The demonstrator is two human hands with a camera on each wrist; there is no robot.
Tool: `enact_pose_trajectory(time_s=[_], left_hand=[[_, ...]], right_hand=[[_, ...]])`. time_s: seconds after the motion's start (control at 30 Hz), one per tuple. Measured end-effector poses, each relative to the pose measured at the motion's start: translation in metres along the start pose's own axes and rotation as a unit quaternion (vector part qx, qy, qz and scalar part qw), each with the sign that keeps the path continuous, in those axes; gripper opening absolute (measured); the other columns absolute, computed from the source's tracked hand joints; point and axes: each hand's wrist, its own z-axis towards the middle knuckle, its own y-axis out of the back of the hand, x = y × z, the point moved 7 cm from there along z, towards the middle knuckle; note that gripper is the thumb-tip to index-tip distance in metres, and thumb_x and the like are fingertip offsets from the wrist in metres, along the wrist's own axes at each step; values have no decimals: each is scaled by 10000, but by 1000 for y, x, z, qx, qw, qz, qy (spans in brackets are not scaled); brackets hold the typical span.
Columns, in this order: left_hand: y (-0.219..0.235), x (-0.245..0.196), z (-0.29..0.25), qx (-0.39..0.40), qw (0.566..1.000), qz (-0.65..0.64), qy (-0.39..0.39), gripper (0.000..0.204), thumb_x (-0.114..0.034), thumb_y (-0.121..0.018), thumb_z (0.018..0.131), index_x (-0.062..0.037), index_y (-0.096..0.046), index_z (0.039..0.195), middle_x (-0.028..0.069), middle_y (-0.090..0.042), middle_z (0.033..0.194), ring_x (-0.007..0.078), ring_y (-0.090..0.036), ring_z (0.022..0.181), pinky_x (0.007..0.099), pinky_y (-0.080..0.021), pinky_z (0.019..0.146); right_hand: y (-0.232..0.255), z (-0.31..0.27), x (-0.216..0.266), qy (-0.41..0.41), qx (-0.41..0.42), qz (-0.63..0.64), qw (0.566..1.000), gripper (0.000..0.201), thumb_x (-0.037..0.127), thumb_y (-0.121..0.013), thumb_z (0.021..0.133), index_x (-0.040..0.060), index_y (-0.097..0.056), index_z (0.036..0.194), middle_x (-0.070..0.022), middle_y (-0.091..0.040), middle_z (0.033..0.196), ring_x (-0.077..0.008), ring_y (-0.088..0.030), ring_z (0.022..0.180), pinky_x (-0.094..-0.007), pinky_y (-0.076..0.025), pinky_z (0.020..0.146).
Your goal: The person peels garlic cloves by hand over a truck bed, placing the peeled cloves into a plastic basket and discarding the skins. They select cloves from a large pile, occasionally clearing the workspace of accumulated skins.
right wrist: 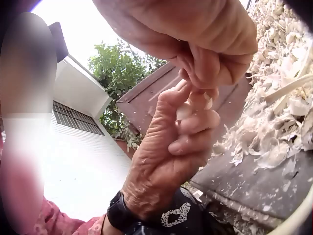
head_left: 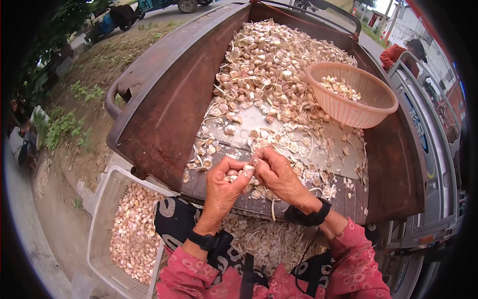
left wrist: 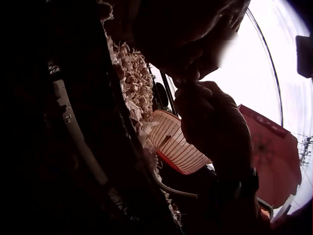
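Note:
Over the front edge of the cart bed, the left hand [head_left: 224, 185] cups several garlic cloves [head_left: 233, 175] in its curled fingers, with one clove [head_left: 248, 168] at its thumb and fingertips. Touching it there is the right hand [head_left: 279, 175], its thumb and forefinger pinched together; whatever lies between those fingertips is hidden. In the right wrist view the left hand [right wrist: 168, 152] holds pale cloves [right wrist: 185, 111] against its curled fingers, just below the right hand [right wrist: 195, 34]. The left wrist view shows the right hand [left wrist: 215, 122] dark against the sky.
A heap of garlic [head_left: 279, 65] fills the back of the rusty cart [head_left: 169, 109]. A pink basket [head_left: 348, 107] with some cloves stands on the right of the heap. Loose skins [head_left: 298, 149] litter the bed. At lower left is a white crate [head_left: 99, 219] full of cloves.

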Motion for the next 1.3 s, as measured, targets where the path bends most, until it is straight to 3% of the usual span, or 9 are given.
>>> enact_pose_trajectory(time_s=[0.43, 0.57, 0.63, 0.7, 0.87, 1.03, 1.17, 1.23, 1.3], left_hand=[[3, -22, -31, 14, 991, -118, 58, 148, -95, -685, 897, -54, -567, 977, 35, -655, 780, 34, -525, 548, 161, -362, 409], [68, -91, -83, -85, 991, -105, -16, 129, -68, -631, 892, -51, -551, 992, 119, -670, 836, 63, -529, 525, 166, -342, 362], [119, -119, -117, -216, 973, 8, -79, 86, -89, -601, 900, -56, -555, 964, 122, -676, 837, 62, -517, 509, 175, -344, 373], [210, -111, -155, -284, 942, 169, -60, 234, -191, -585, 932, -23, -600, 1094, 170, -681, 1034, 170, -651, 755, 260, -515, 613], [329, -87, -224, -363, 827, 429, 27, 453, -272, -532, 974, 2, -536, 1335, 166, -550, 1351, 263, -495, 1255, 373, -356, 1058], [298, -95, -215, -380, 855, 353, -4, 359, -164, -590, 950, 24, -584, 1256, 147, -633, 1188, 228, -600, 1120, 332, -468, 944], [177, -119, -149, -263, 931, 251, -14, 274, -82, -638, 910, 40, -607, 1154, 107, -666, 966, 151, -662, 800, 243, -515, 652], [106, -129, -115, -144, 956, 257, 14, 264, -47, -657, 891, 33, -620, 1141, 98, -664, 933, 140, -658, 704, 213, -505, 557], [44, -139, -73, -18, 953, 300, -27, 206, -20, -655, 881, 9, -666, 1084, 83, -656, 890, 127, -653, 712, 220, -487, 558]], right_hand=[[-15, -44, -6, -169, 71, 430, 884, 222, 198, -490, 1028, 55, -505, 1196, 27, -519, 738, -29, -404, 527, -196, -317, 440], [31, -25, -13, -1, 66, -32, 997, 140, 119, -583, 957, 30, -632, 1053, -42, -653, 909, -142, -617, 697, -288, -500, 601], [41, -15, 39, 316, -40, -409, 855, 142, 51, -642, 860, 25, -659, 999, -86, -656, 990, -233, -649, 841, -356, -534, 722], [40, 20, 37, 289, -20, -400, 869, 149, 39, -635, 858, 31, -661, 1004, -96, -650, 1043, -265, -645, 872, -370, -532, 743], [3, 81, -5, 301, 114, -511, 797, 196, -22, -598, 812, 30, -666, 988, -114, -628, 978, -288, -641, 912, -405, -535, 763], [4, 82, -10, 296, 119, -538, 780, 125, 3, -619, 822, 10, -635, 946, -131, -587, 866, -298, -625, 844, -400, -520, 731], [30, 55, 14, 206, 54, -331, 919, 135, 61, -661, 876, -15, -611, 975, -101, -610, 861, -205, -628, 792, -293, -524, 690], [25, 29, 11, -27, 106, 188, 976, 144, 71, -659, 907, -14, -608, 1012, -110, -650, 925, -164, -651, 790, -270, -545, 719], [9, -16, 58, -23, 134, 301, 944, 139, 77, -647, 928, -19, -603, 1018, -155, -660, 960, -176, -668, 795, -272, -560, 708]])
